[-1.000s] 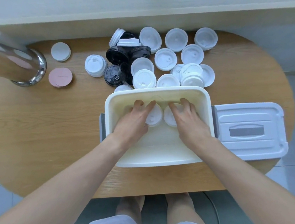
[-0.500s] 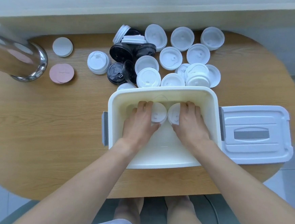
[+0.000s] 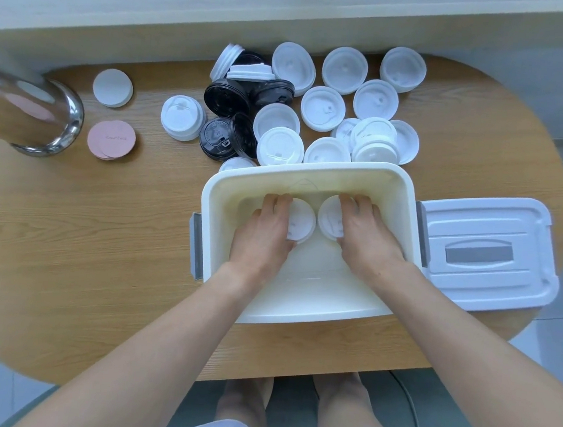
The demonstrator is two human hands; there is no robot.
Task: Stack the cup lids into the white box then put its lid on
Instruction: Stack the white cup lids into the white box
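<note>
I see my left hand (image 3: 265, 235) and right hand (image 3: 365, 240), each gripping a white cup lid (image 3: 301, 221), now sunk deeper into the white box (image 3: 406, 189), so release comes next, box lid (image 3: 486, 253) waiting right of my right hand.

Box (image 3: 303, 302) at the near middle of the table (image 3: 102, 249), everything else placed around it.

Inside the box, two cup lids (image 3: 301, 220) lie side by side toward its far wall, the left hand (image 3: 261, 235) on one and the right hand (image 3: 367, 237) on the other. Just right of the box lies the box lid (image 3: 487, 253). Behind the box, loose lids (image 3: 322, 108) crowd the table's far edge. Far left of the box stands a metal container (image 3: 29, 109), with flat discs (image 3: 111, 139) between it and the loose lids.
</note>
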